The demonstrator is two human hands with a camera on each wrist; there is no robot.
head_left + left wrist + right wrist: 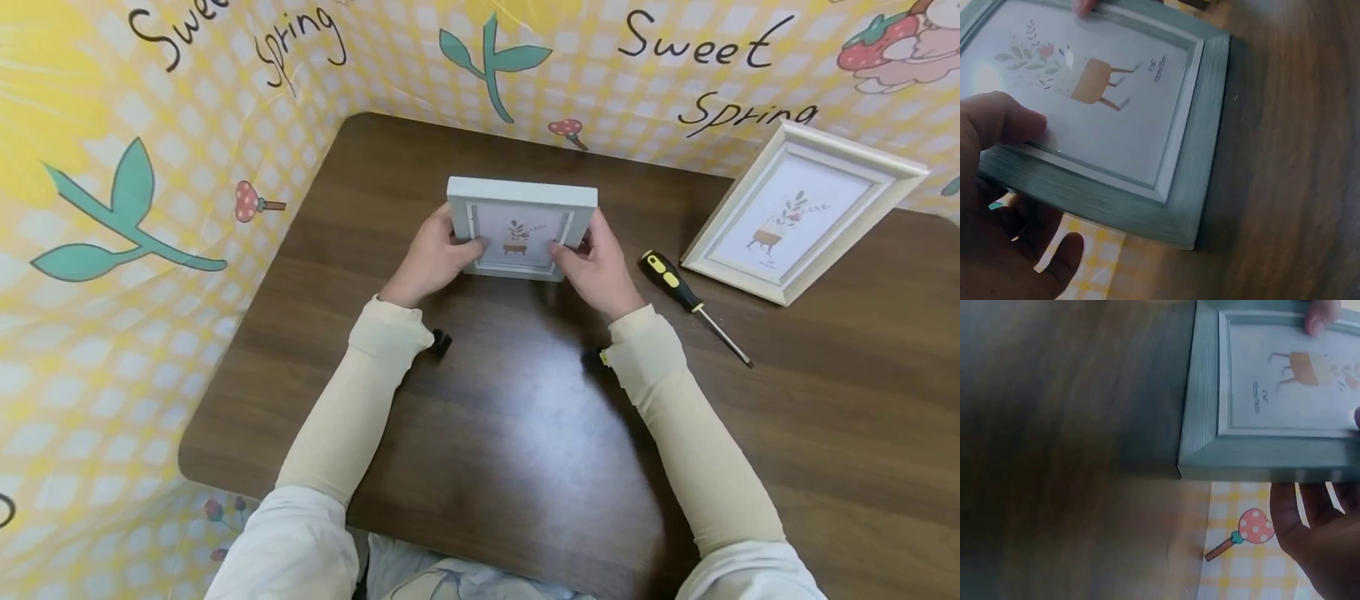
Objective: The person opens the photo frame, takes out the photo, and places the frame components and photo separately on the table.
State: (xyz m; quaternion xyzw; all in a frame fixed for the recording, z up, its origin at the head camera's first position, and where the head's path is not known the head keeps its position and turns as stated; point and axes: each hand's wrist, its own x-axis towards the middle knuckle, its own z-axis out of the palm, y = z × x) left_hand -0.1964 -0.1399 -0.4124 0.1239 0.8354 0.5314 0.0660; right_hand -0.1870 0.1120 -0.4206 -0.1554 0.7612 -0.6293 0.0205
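- Nearest you is one wooden tabletop, its near edge right in front of you; brown surface runs up between your two cream sleeves.
- Your two hands hold one grey-green picture frame between them: left hand gripping one side, right hand the other, thumbs on the front.
- That frame tilts up to face you; you cannot tell whether its lower edge touches the wood. Tabletop extends to its left and behind it, out to the edges.
- To your right lies one black-and-yellow screwdriver, tip slanting back toward you.
- Just beyond its handle stands one cream picture frame, near the far edge.
- Yellow-checked cloth borders the left and far edges.
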